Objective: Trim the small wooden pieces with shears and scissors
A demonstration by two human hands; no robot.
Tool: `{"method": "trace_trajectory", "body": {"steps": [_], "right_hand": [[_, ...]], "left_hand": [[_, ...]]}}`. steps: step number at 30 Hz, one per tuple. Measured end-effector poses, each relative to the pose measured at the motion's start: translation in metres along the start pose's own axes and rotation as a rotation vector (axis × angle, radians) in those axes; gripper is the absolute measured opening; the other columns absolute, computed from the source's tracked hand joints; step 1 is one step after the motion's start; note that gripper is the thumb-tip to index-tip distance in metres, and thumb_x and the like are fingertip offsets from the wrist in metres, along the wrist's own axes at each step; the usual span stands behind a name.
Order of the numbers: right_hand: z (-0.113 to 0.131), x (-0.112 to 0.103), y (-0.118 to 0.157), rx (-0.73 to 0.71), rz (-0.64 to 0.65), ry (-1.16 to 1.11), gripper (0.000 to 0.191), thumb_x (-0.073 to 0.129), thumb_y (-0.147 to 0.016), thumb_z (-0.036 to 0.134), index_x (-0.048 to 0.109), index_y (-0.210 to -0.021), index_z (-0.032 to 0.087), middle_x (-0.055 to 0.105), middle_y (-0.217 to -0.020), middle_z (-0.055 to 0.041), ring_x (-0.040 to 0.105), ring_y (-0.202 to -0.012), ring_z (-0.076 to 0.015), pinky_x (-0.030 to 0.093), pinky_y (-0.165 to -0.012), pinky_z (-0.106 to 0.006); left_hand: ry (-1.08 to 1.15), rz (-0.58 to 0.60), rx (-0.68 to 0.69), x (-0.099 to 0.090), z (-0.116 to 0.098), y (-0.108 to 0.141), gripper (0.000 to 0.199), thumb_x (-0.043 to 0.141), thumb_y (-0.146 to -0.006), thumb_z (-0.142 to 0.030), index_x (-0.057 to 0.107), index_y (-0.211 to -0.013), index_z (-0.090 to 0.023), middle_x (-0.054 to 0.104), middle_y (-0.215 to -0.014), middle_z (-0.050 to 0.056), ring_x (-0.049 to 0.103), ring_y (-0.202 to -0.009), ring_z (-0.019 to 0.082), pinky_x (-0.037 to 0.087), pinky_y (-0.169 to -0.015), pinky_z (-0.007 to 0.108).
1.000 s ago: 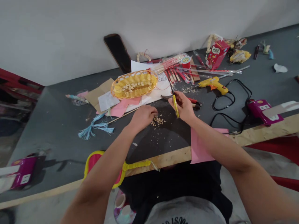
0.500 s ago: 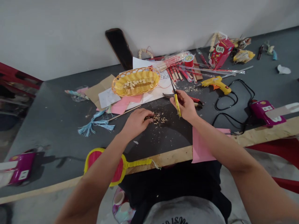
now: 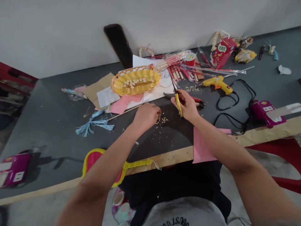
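Observation:
My right hand [image 3: 187, 105] grips a slim tool with a yellow handle [image 3: 178, 105] and a dark pointed tip aimed up at the back of the table. Behind that hand lie red-handled pruning shears [image 3: 198, 101], partly covered by my fingers. My left hand [image 3: 148, 115] is at the edge of a small pile of pale wooden bits [image 3: 162, 120], its fingers curled together and pointing right. Whatever sits between those fingertips is hidden. Beyond my left hand, a yellow woven basket [image 3: 117, 89] holds several cream-coloured pieces.
A yellow glue gun [image 3: 217, 84] with a black cable lies to the right, near a purple power strip [image 3: 266, 113]. Blue tassels [image 3: 94, 125] are at left. A red-and-yellow fan [image 3: 92, 157] lies under my left forearm. Pink paper [image 3: 202, 147] overhangs the front edge.
My left hand has shifted right and slightly away from me, now covering part of the pile of bits. My right hand with the yellow-handled tool has stayed nearly still.

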State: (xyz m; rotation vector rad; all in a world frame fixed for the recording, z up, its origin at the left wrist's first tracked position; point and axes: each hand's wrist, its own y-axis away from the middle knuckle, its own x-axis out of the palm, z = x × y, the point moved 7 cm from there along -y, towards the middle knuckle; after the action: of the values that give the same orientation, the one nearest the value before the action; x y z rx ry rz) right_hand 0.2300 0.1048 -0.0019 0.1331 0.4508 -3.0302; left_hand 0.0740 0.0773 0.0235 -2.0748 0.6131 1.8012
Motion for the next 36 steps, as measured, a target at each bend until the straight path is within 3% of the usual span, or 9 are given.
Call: {"method": "trace_trajectory", "body": {"steps": [4,7,11,13,15,18,24,28,36], "right_hand": [[-0.001,0.000,0.000,0.012,-0.007,0.007,0.047,0.065,-0.085,0.054,0.056,-0.115,0.020,0.065,-0.092,-0.0016,0.062,-0.083,-0.0143,0.052,-0.079,-0.030],[0.001,-0.001,0.001,0.019,-0.002,0.011,0.046,0.064,-0.085,0.054,0.055,-0.115,0.020,0.064,-0.093,-0.0022,0.062,-0.083,-0.0142,0.051,-0.078,-0.030],[0.009,-0.002,0.004,-0.010,-0.003,0.077,0.045,0.064,-0.085,0.053,0.056,-0.115,0.020,0.062,-0.087,-0.0009,0.058,-0.075,-0.0134,0.049,-0.072,-0.029],[0.013,0.000,0.007,-0.021,0.016,0.173,0.043,0.064,-0.086,0.051,0.058,-0.114,0.020,0.061,-0.082,0.0007,0.055,-0.069,-0.0128,0.048,-0.067,-0.028],[0.018,0.004,0.012,-0.048,0.064,0.260,0.042,0.064,-0.087,0.048,0.059,-0.115,0.019,0.062,-0.083,0.0002,0.055,-0.067,-0.0129,0.047,-0.065,-0.028],[0.031,0.016,0.022,-0.147,0.180,0.355,0.040,0.063,-0.089,0.042,0.060,-0.119,0.017,0.066,-0.093,-0.0039,0.059,-0.075,-0.0152,0.049,-0.071,-0.029],[0.046,0.048,0.042,-0.233,0.458,0.543,0.046,0.067,-0.087,0.042,0.058,-0.125,0.019,0.066,-0.106,-0.0102,0.064,-0.090,-0.0207,0.052,-0.080,-0.031],[0.052,0.055,0.046,-0.256,0.449,0.589,0.045,0.067,-0.088,0.045,0.058,-0.124,0.019,0.066,-0.112,-0.0113,0.064,-0.099,-0.0230,0.053,-0.086,-0.034],[0.052,0.057,0.049,-0.266,0.419,0.668,0.040,0.060,-0.093,0.040,0.057,-0.126,0.019,0.067,-0.110,-0.0114,0.066,-0.098,-0.0230,0.055,-0.081,-0.033]], "left_hand": [[-0.013,0.039,0.004,-0.003,-0.003,-0.002,0.022,0.052,-0.080,-0.010,0.073,-0.078,-0.016,0.070,-0.078,0.011,0.063,-0.079,0.026,0.044,-0.070,0.037],[0.181,-0.041,-0.014,-0.013,0.004,0.004,0.017,0.056,-0.081,-0.012,0.071,-0.077,-0.018,0.069,-0.078,0.008,0.061,-0.078,0.023,0.043,-0.070,0.034],[0.718,-0.249,-0.247,-0.021,0.038,0.023,0.004,0.067,-0.081,-0.024,0.069,-0.079,-0.020,0.066,-0.072,0.002,0.054,-0.064,0.015,0.039,-0.062,0.028],[1.123,-0.356,-0.333,-0.015,0.051,0.032,0.013,0.073,-0.079,-0.031,0.067,-0.078,-0.019,0.063,-0.071,0.001,0.048,-0.058,0.011,0.038,-0.056,0.025],[1.554,-0.390,-0.344,-0.003,0.051,0.036,0.025,0.081,-0.072,-0.036,0.064,-0.076,-0.018,0.061,-0.070,0.000,0.044,-0.055,0.009,0.038,-0.053,0.022],[1.886,-0.382,-0.362,0.008,0.044,0.038,0.033,0.091,-0.061,-0.031,0.064,-0.073,-0.017,0.059,-0.066,-0.001,0.044,-0.054,0.007,0.039,-0.052,0.019],[2.042,-0.347,-0.377,0.012,0.035,0.041,0.030,0.092,-0.058,-0.025,0.066,-0.069,-0.015,0.056,-0.061,-0.003,0.046,-0.055,0.006,0.042,-0.052,0.018],[2.057,-0.344,-0.428,0.016,0.038,0.044,0.029,0.092,-0.056,-0.018,0.066,-0.068,-0.015,0.059,-0.061,-0.003,0.051,-0.055,0.006,0.047,-0.056,0.018],[2.053,-0.298,-0.422,0.022,0.034,0.044,0.032,0.094,-0.053,-0.024,0.067,-0.068,-0.016,0.067,-0.067,-0.001,0.059,-0.059,0.009,0.049,-0.057,0.021]]}}
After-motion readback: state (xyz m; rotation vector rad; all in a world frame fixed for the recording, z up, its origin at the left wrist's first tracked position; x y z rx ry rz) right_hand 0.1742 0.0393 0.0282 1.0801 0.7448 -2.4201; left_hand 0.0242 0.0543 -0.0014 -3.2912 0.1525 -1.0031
